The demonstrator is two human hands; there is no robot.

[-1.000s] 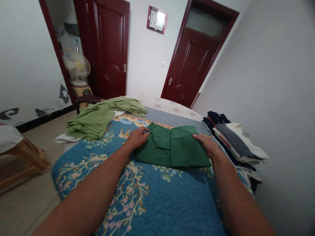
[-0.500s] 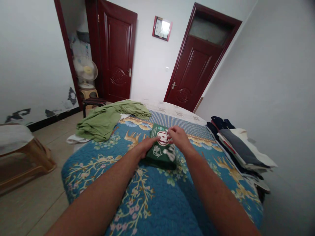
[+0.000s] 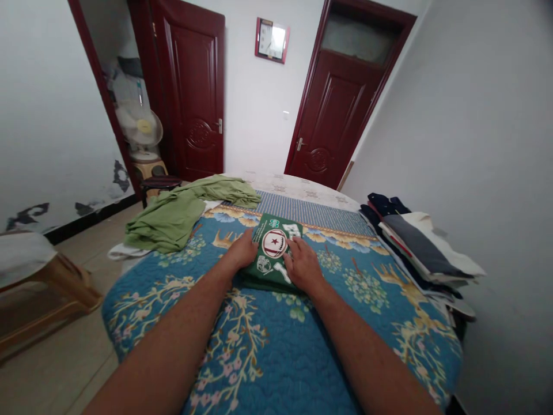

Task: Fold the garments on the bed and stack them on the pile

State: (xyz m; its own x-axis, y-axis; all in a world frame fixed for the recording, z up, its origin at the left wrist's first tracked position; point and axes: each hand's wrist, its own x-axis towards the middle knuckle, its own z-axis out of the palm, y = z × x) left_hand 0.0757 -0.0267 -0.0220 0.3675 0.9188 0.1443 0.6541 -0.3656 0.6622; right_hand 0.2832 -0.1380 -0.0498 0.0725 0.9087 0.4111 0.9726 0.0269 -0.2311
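A folded green T-shirt (image 3: 273, 268) with a white and red football print lies on the blue quilted bedspread (image 3: 276, 334) in front of me. My left hand (image 3: 243, 249) is at its left edge, closed on the fabric, with part of the fingers out of sight. Across the right side of the shirt rests my right hand (image 3: 303, 265), palm down with its fingers stretched out and apart. The shirt's top face lies flat between the two hands.
A crumpled light green garment (image 3: 168, 222) lies at the bed's far left. Against the right wall stands a stack of folded clothes (image 3: 415, 248). A plastic stool (image 3: 56, 282) is left of the bed; a fan (image 3: 140, 127) stands beyond, near the red door (image 3: 194, 86).
My right hand has lowered from a pinch above the print and flattened on the shirt's right side. The left hand has moved off the print to the left edge. More print shows.
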